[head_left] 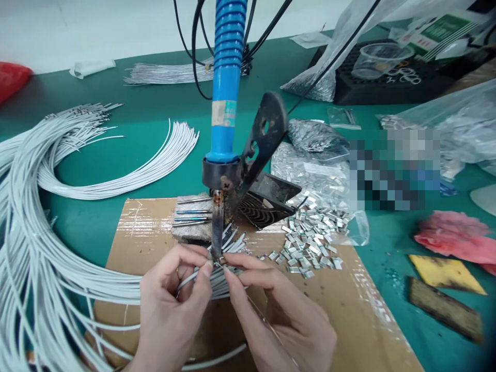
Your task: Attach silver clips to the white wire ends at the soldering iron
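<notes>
A soldering iron (225, 93) with a blue handle points straight down in a black stand bracket (267, 124). Right at its dark tip, my left hand (174, 299) is closed on the end of a white cable (187, 281). Whether a small metal part is also in that pinch cannot be made out. My right hand (282, 310) pinches a thin silvery solder wire (267, 323), which runs back through the palm, its front end close to the tip. Behind both hands lie more white cable ends (234, 245).
Brown cardboard (349, 310) covers the green table (155, 108). Small metal connectors (306, 243) are heaped at right, beside a clear bag (310, 170). A big bundle of white cables (27, 206) fills the left. Spare iron tips (194, 212), a yellow sponge (445, 274) and a brown sponge (445, 308) lie around.
</notes>
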A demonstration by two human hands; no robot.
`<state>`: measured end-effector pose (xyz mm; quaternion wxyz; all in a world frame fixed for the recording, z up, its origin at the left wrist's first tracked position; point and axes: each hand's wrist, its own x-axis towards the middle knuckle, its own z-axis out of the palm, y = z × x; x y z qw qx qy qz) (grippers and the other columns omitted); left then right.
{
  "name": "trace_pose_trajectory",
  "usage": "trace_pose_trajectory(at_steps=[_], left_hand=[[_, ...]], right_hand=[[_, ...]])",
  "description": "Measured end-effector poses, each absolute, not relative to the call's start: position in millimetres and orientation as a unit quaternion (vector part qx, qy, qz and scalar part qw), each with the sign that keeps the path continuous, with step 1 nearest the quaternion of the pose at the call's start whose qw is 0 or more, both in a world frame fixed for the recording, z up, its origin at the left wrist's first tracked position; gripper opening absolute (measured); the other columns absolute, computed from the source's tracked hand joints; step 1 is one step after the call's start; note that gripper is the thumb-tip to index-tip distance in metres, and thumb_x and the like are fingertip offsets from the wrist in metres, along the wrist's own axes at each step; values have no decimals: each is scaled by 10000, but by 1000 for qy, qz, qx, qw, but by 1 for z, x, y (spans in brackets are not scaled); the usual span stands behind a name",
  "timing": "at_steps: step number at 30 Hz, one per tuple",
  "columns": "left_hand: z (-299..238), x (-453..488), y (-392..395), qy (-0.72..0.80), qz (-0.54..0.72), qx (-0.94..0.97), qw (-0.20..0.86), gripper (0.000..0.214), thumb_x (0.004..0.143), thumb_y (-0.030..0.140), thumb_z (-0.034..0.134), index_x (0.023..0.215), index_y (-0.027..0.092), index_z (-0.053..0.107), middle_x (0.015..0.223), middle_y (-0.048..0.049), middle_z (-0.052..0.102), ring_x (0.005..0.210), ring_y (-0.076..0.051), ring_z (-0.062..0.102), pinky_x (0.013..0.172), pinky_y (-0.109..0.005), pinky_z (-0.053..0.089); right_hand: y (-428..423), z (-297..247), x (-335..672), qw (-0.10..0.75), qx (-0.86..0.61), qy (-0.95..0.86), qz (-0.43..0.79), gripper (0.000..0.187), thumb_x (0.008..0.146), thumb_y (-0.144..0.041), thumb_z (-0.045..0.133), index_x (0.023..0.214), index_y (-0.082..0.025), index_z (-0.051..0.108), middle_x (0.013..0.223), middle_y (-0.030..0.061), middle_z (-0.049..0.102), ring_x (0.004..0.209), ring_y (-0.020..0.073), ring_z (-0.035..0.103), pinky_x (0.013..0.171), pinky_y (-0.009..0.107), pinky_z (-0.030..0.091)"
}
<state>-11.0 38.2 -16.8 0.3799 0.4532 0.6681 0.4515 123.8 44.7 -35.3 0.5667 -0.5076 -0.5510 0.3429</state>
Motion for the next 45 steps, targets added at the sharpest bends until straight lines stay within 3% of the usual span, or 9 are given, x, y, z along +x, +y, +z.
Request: trace_pose_trajectory(at_steps=[17,27,38,45], left_hand=[[-7,8,43,696,488,366,378,97,754,196,732,667,211,693,786,-15,695,678,-127,589,442,-169,297],[-7,7,42,686,500,365,383,94,738,174,747,663,206,700,816,-37,726,747,-157,638,420,-175,287],[-15,-9,37,658,466,445,389,136,850,142,698,746,227,713,860,-32,732,811,-166,674,418,-157,329],[-15,-7,40,664,476,425,390,141,836,130,697,727,220,699,807,-18,718,733,-147,658,431,-153,358]], right_hand=[[45,-37,124,563,-499,-565,340,190,872,-62,715,826,-246,699,956,-37,801,860,92,765,812,156,562],[45,-32,122,564,-512,-571,305,185,858,-63,733,822,-244,720,933,-19,814,756,112,764,747,183,608],[44,-34,120,576,-510,-577,276,210,844,-43,738,875,-250,756,942,7,823,743,147,783,769,235,646],[44,-35,120,568,-507,-581,288,194,849,-42,727,849,-235,749,929,12,823,744,143,779,772,226,639]])
